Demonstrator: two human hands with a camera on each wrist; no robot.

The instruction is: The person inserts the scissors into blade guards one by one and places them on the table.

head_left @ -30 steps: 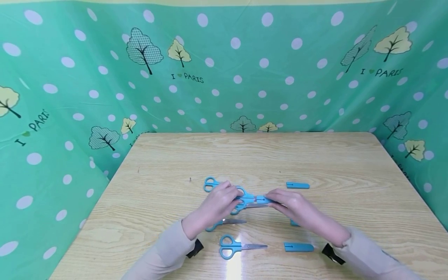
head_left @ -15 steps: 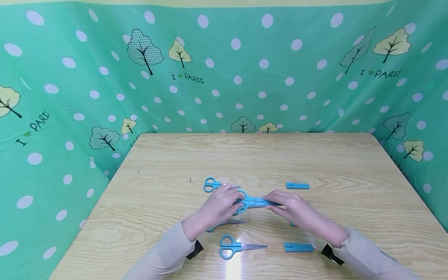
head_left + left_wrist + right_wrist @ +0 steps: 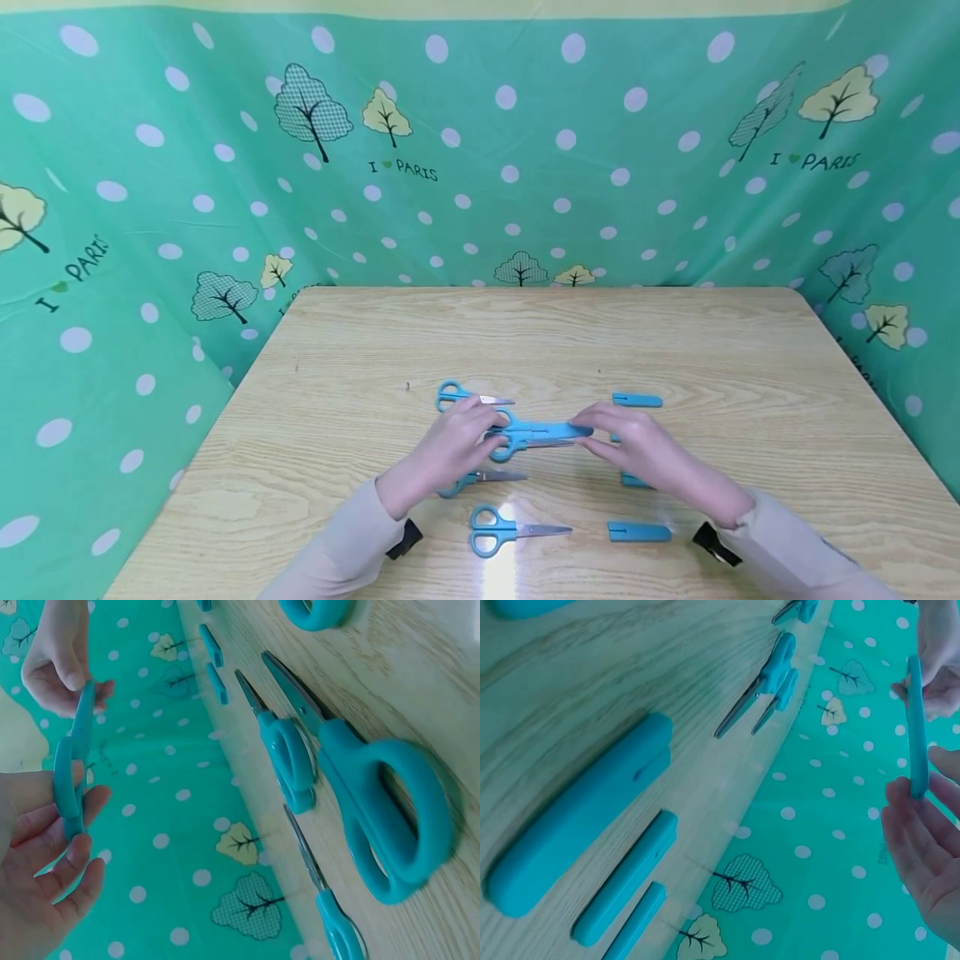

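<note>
Two hands hold one capped pair of scissors (image 3: 536, 433) above the counter (image 3: 720, 350).
Left hand (image 3: 453, 442) pinches the handle loops, right hand (image 3: 626, 435) pinches the tip of the blue cap. Just beyond the left hand lies a second pair (image 3: 468, 397), its blades partly hidden; another pair (image 3: 480, 479) beneath the left wrist is half covered. Nearer the sleeves lie bare scissors (image 3: 513, 531) and a loose cap (image 3: 639, 532).

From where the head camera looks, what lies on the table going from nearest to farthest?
Bare scissors level with a blue cover → the two hands, left and right, holding capped scissors → farthest scissors and cover.
</note>
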